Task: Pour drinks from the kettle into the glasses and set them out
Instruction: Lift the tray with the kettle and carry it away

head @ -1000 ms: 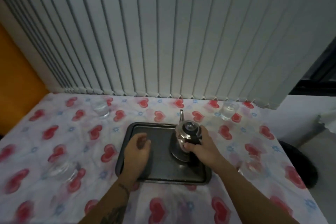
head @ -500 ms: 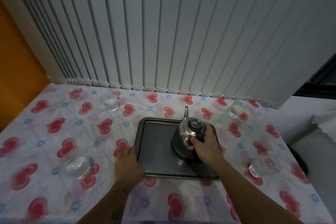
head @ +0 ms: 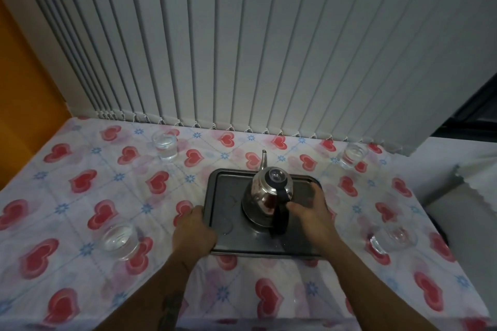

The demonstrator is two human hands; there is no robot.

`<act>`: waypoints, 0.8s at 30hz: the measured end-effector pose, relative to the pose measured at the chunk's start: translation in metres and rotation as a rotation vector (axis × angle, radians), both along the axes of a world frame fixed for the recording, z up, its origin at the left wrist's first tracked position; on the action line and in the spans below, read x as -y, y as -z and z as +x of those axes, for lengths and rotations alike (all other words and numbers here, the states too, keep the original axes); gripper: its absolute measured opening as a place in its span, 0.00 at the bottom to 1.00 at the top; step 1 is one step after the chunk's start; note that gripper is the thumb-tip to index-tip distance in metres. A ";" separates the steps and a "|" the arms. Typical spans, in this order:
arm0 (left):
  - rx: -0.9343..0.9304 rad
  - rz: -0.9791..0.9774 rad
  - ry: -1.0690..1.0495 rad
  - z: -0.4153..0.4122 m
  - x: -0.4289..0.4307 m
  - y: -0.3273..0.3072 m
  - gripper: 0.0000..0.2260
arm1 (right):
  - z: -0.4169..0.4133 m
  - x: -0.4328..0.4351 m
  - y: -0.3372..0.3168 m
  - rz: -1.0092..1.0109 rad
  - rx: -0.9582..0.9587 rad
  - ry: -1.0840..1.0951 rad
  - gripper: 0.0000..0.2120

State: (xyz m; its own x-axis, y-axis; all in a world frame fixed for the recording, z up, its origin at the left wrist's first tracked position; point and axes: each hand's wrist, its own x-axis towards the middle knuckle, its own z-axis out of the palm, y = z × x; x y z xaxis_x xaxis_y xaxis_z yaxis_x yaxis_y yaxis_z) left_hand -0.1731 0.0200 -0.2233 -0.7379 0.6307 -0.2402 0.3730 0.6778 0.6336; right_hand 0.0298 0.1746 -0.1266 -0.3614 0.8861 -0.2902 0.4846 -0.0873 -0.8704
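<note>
A steel kettle [head: 270, 192] with a black handle and thin spout stands upright on a dark metal tray [head: 228, 191] in the middle of the table. My left hand [head: 193, 234] grips the tray's left edge, thumb on top of the rim. My right hand [head: 312, 212] lies over the tray's right edge, its thumb touching the kettle handle. Clear glasses with water stand around the tray: far left glass [head: 164, 144], near left glass [head: 119, 239], far right glass [head: 352, 154], near right glass [head: 394, 236].
The table wears a white cloth with red hearts [head: 80, 183]. Vertical blinds [head: 242, 48] hang along its far edge. An orange wall [head: 21, 88] is on the left. The table's right edge drops off past the near right glass.
My left hand slid from the tray's inside to its left edge and took hold. My right hand came off the kettle handle and moved to the tray's right side.
</note>
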 end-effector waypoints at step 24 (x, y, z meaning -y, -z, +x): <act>0.201 0.332 -0.251 0.025 -0.005 -0.019 0.23 | 0.080 -0.015 0.066 0.003 0.621 -0.027 0.15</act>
